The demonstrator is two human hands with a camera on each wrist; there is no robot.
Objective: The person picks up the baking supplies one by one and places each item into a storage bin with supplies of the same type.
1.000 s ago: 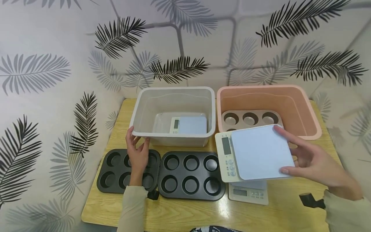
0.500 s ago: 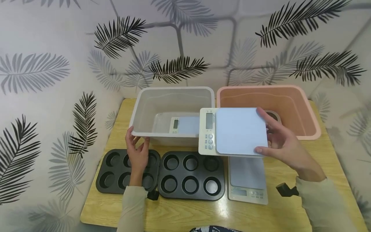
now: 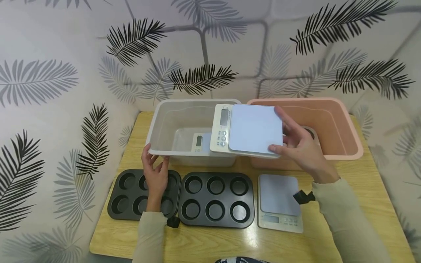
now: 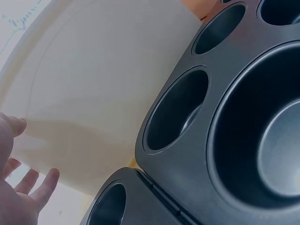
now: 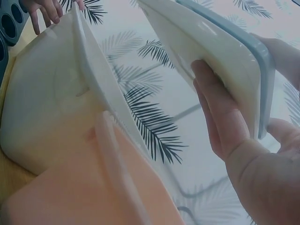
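The surface [image 3: 204, 244] carries two bins along its far edge: a white bin [image 3: 197, 160] toward the far left corner and a pink bin [image 3: 332, 115] toward the far right. Nearer the left edge lies a dark muffin tin [image 3: 129, 191], with another dark tin [image 3: 215, 199] right beside it; a rounded end of a pale tin [image 3: 316, 137] shows inside the pink bin. The raised scale [image 3: 253, 128] is in the air above the white bin's right end, reaching across toward the pink one. A second scale [image 3: 200, 141], partly hidden, lies inside the white bin, and a third scale [image 3: 280, 201] lies near the dark tins, toward the near edge. The right hand [image 3: 300, 149] grips the raised scale by its right end; the left hand [image 3: 155, 177] holds the white bin's near left corner (lightly, by the look of it).

By my reading, things are partway: one scale and the pale tin sit in bins, while the raised scale, third scale and dark tins remain outside.

Only the right wrist view shows the fingers under the raised scale and the gap above the bin rims; its buttons show only from the head.
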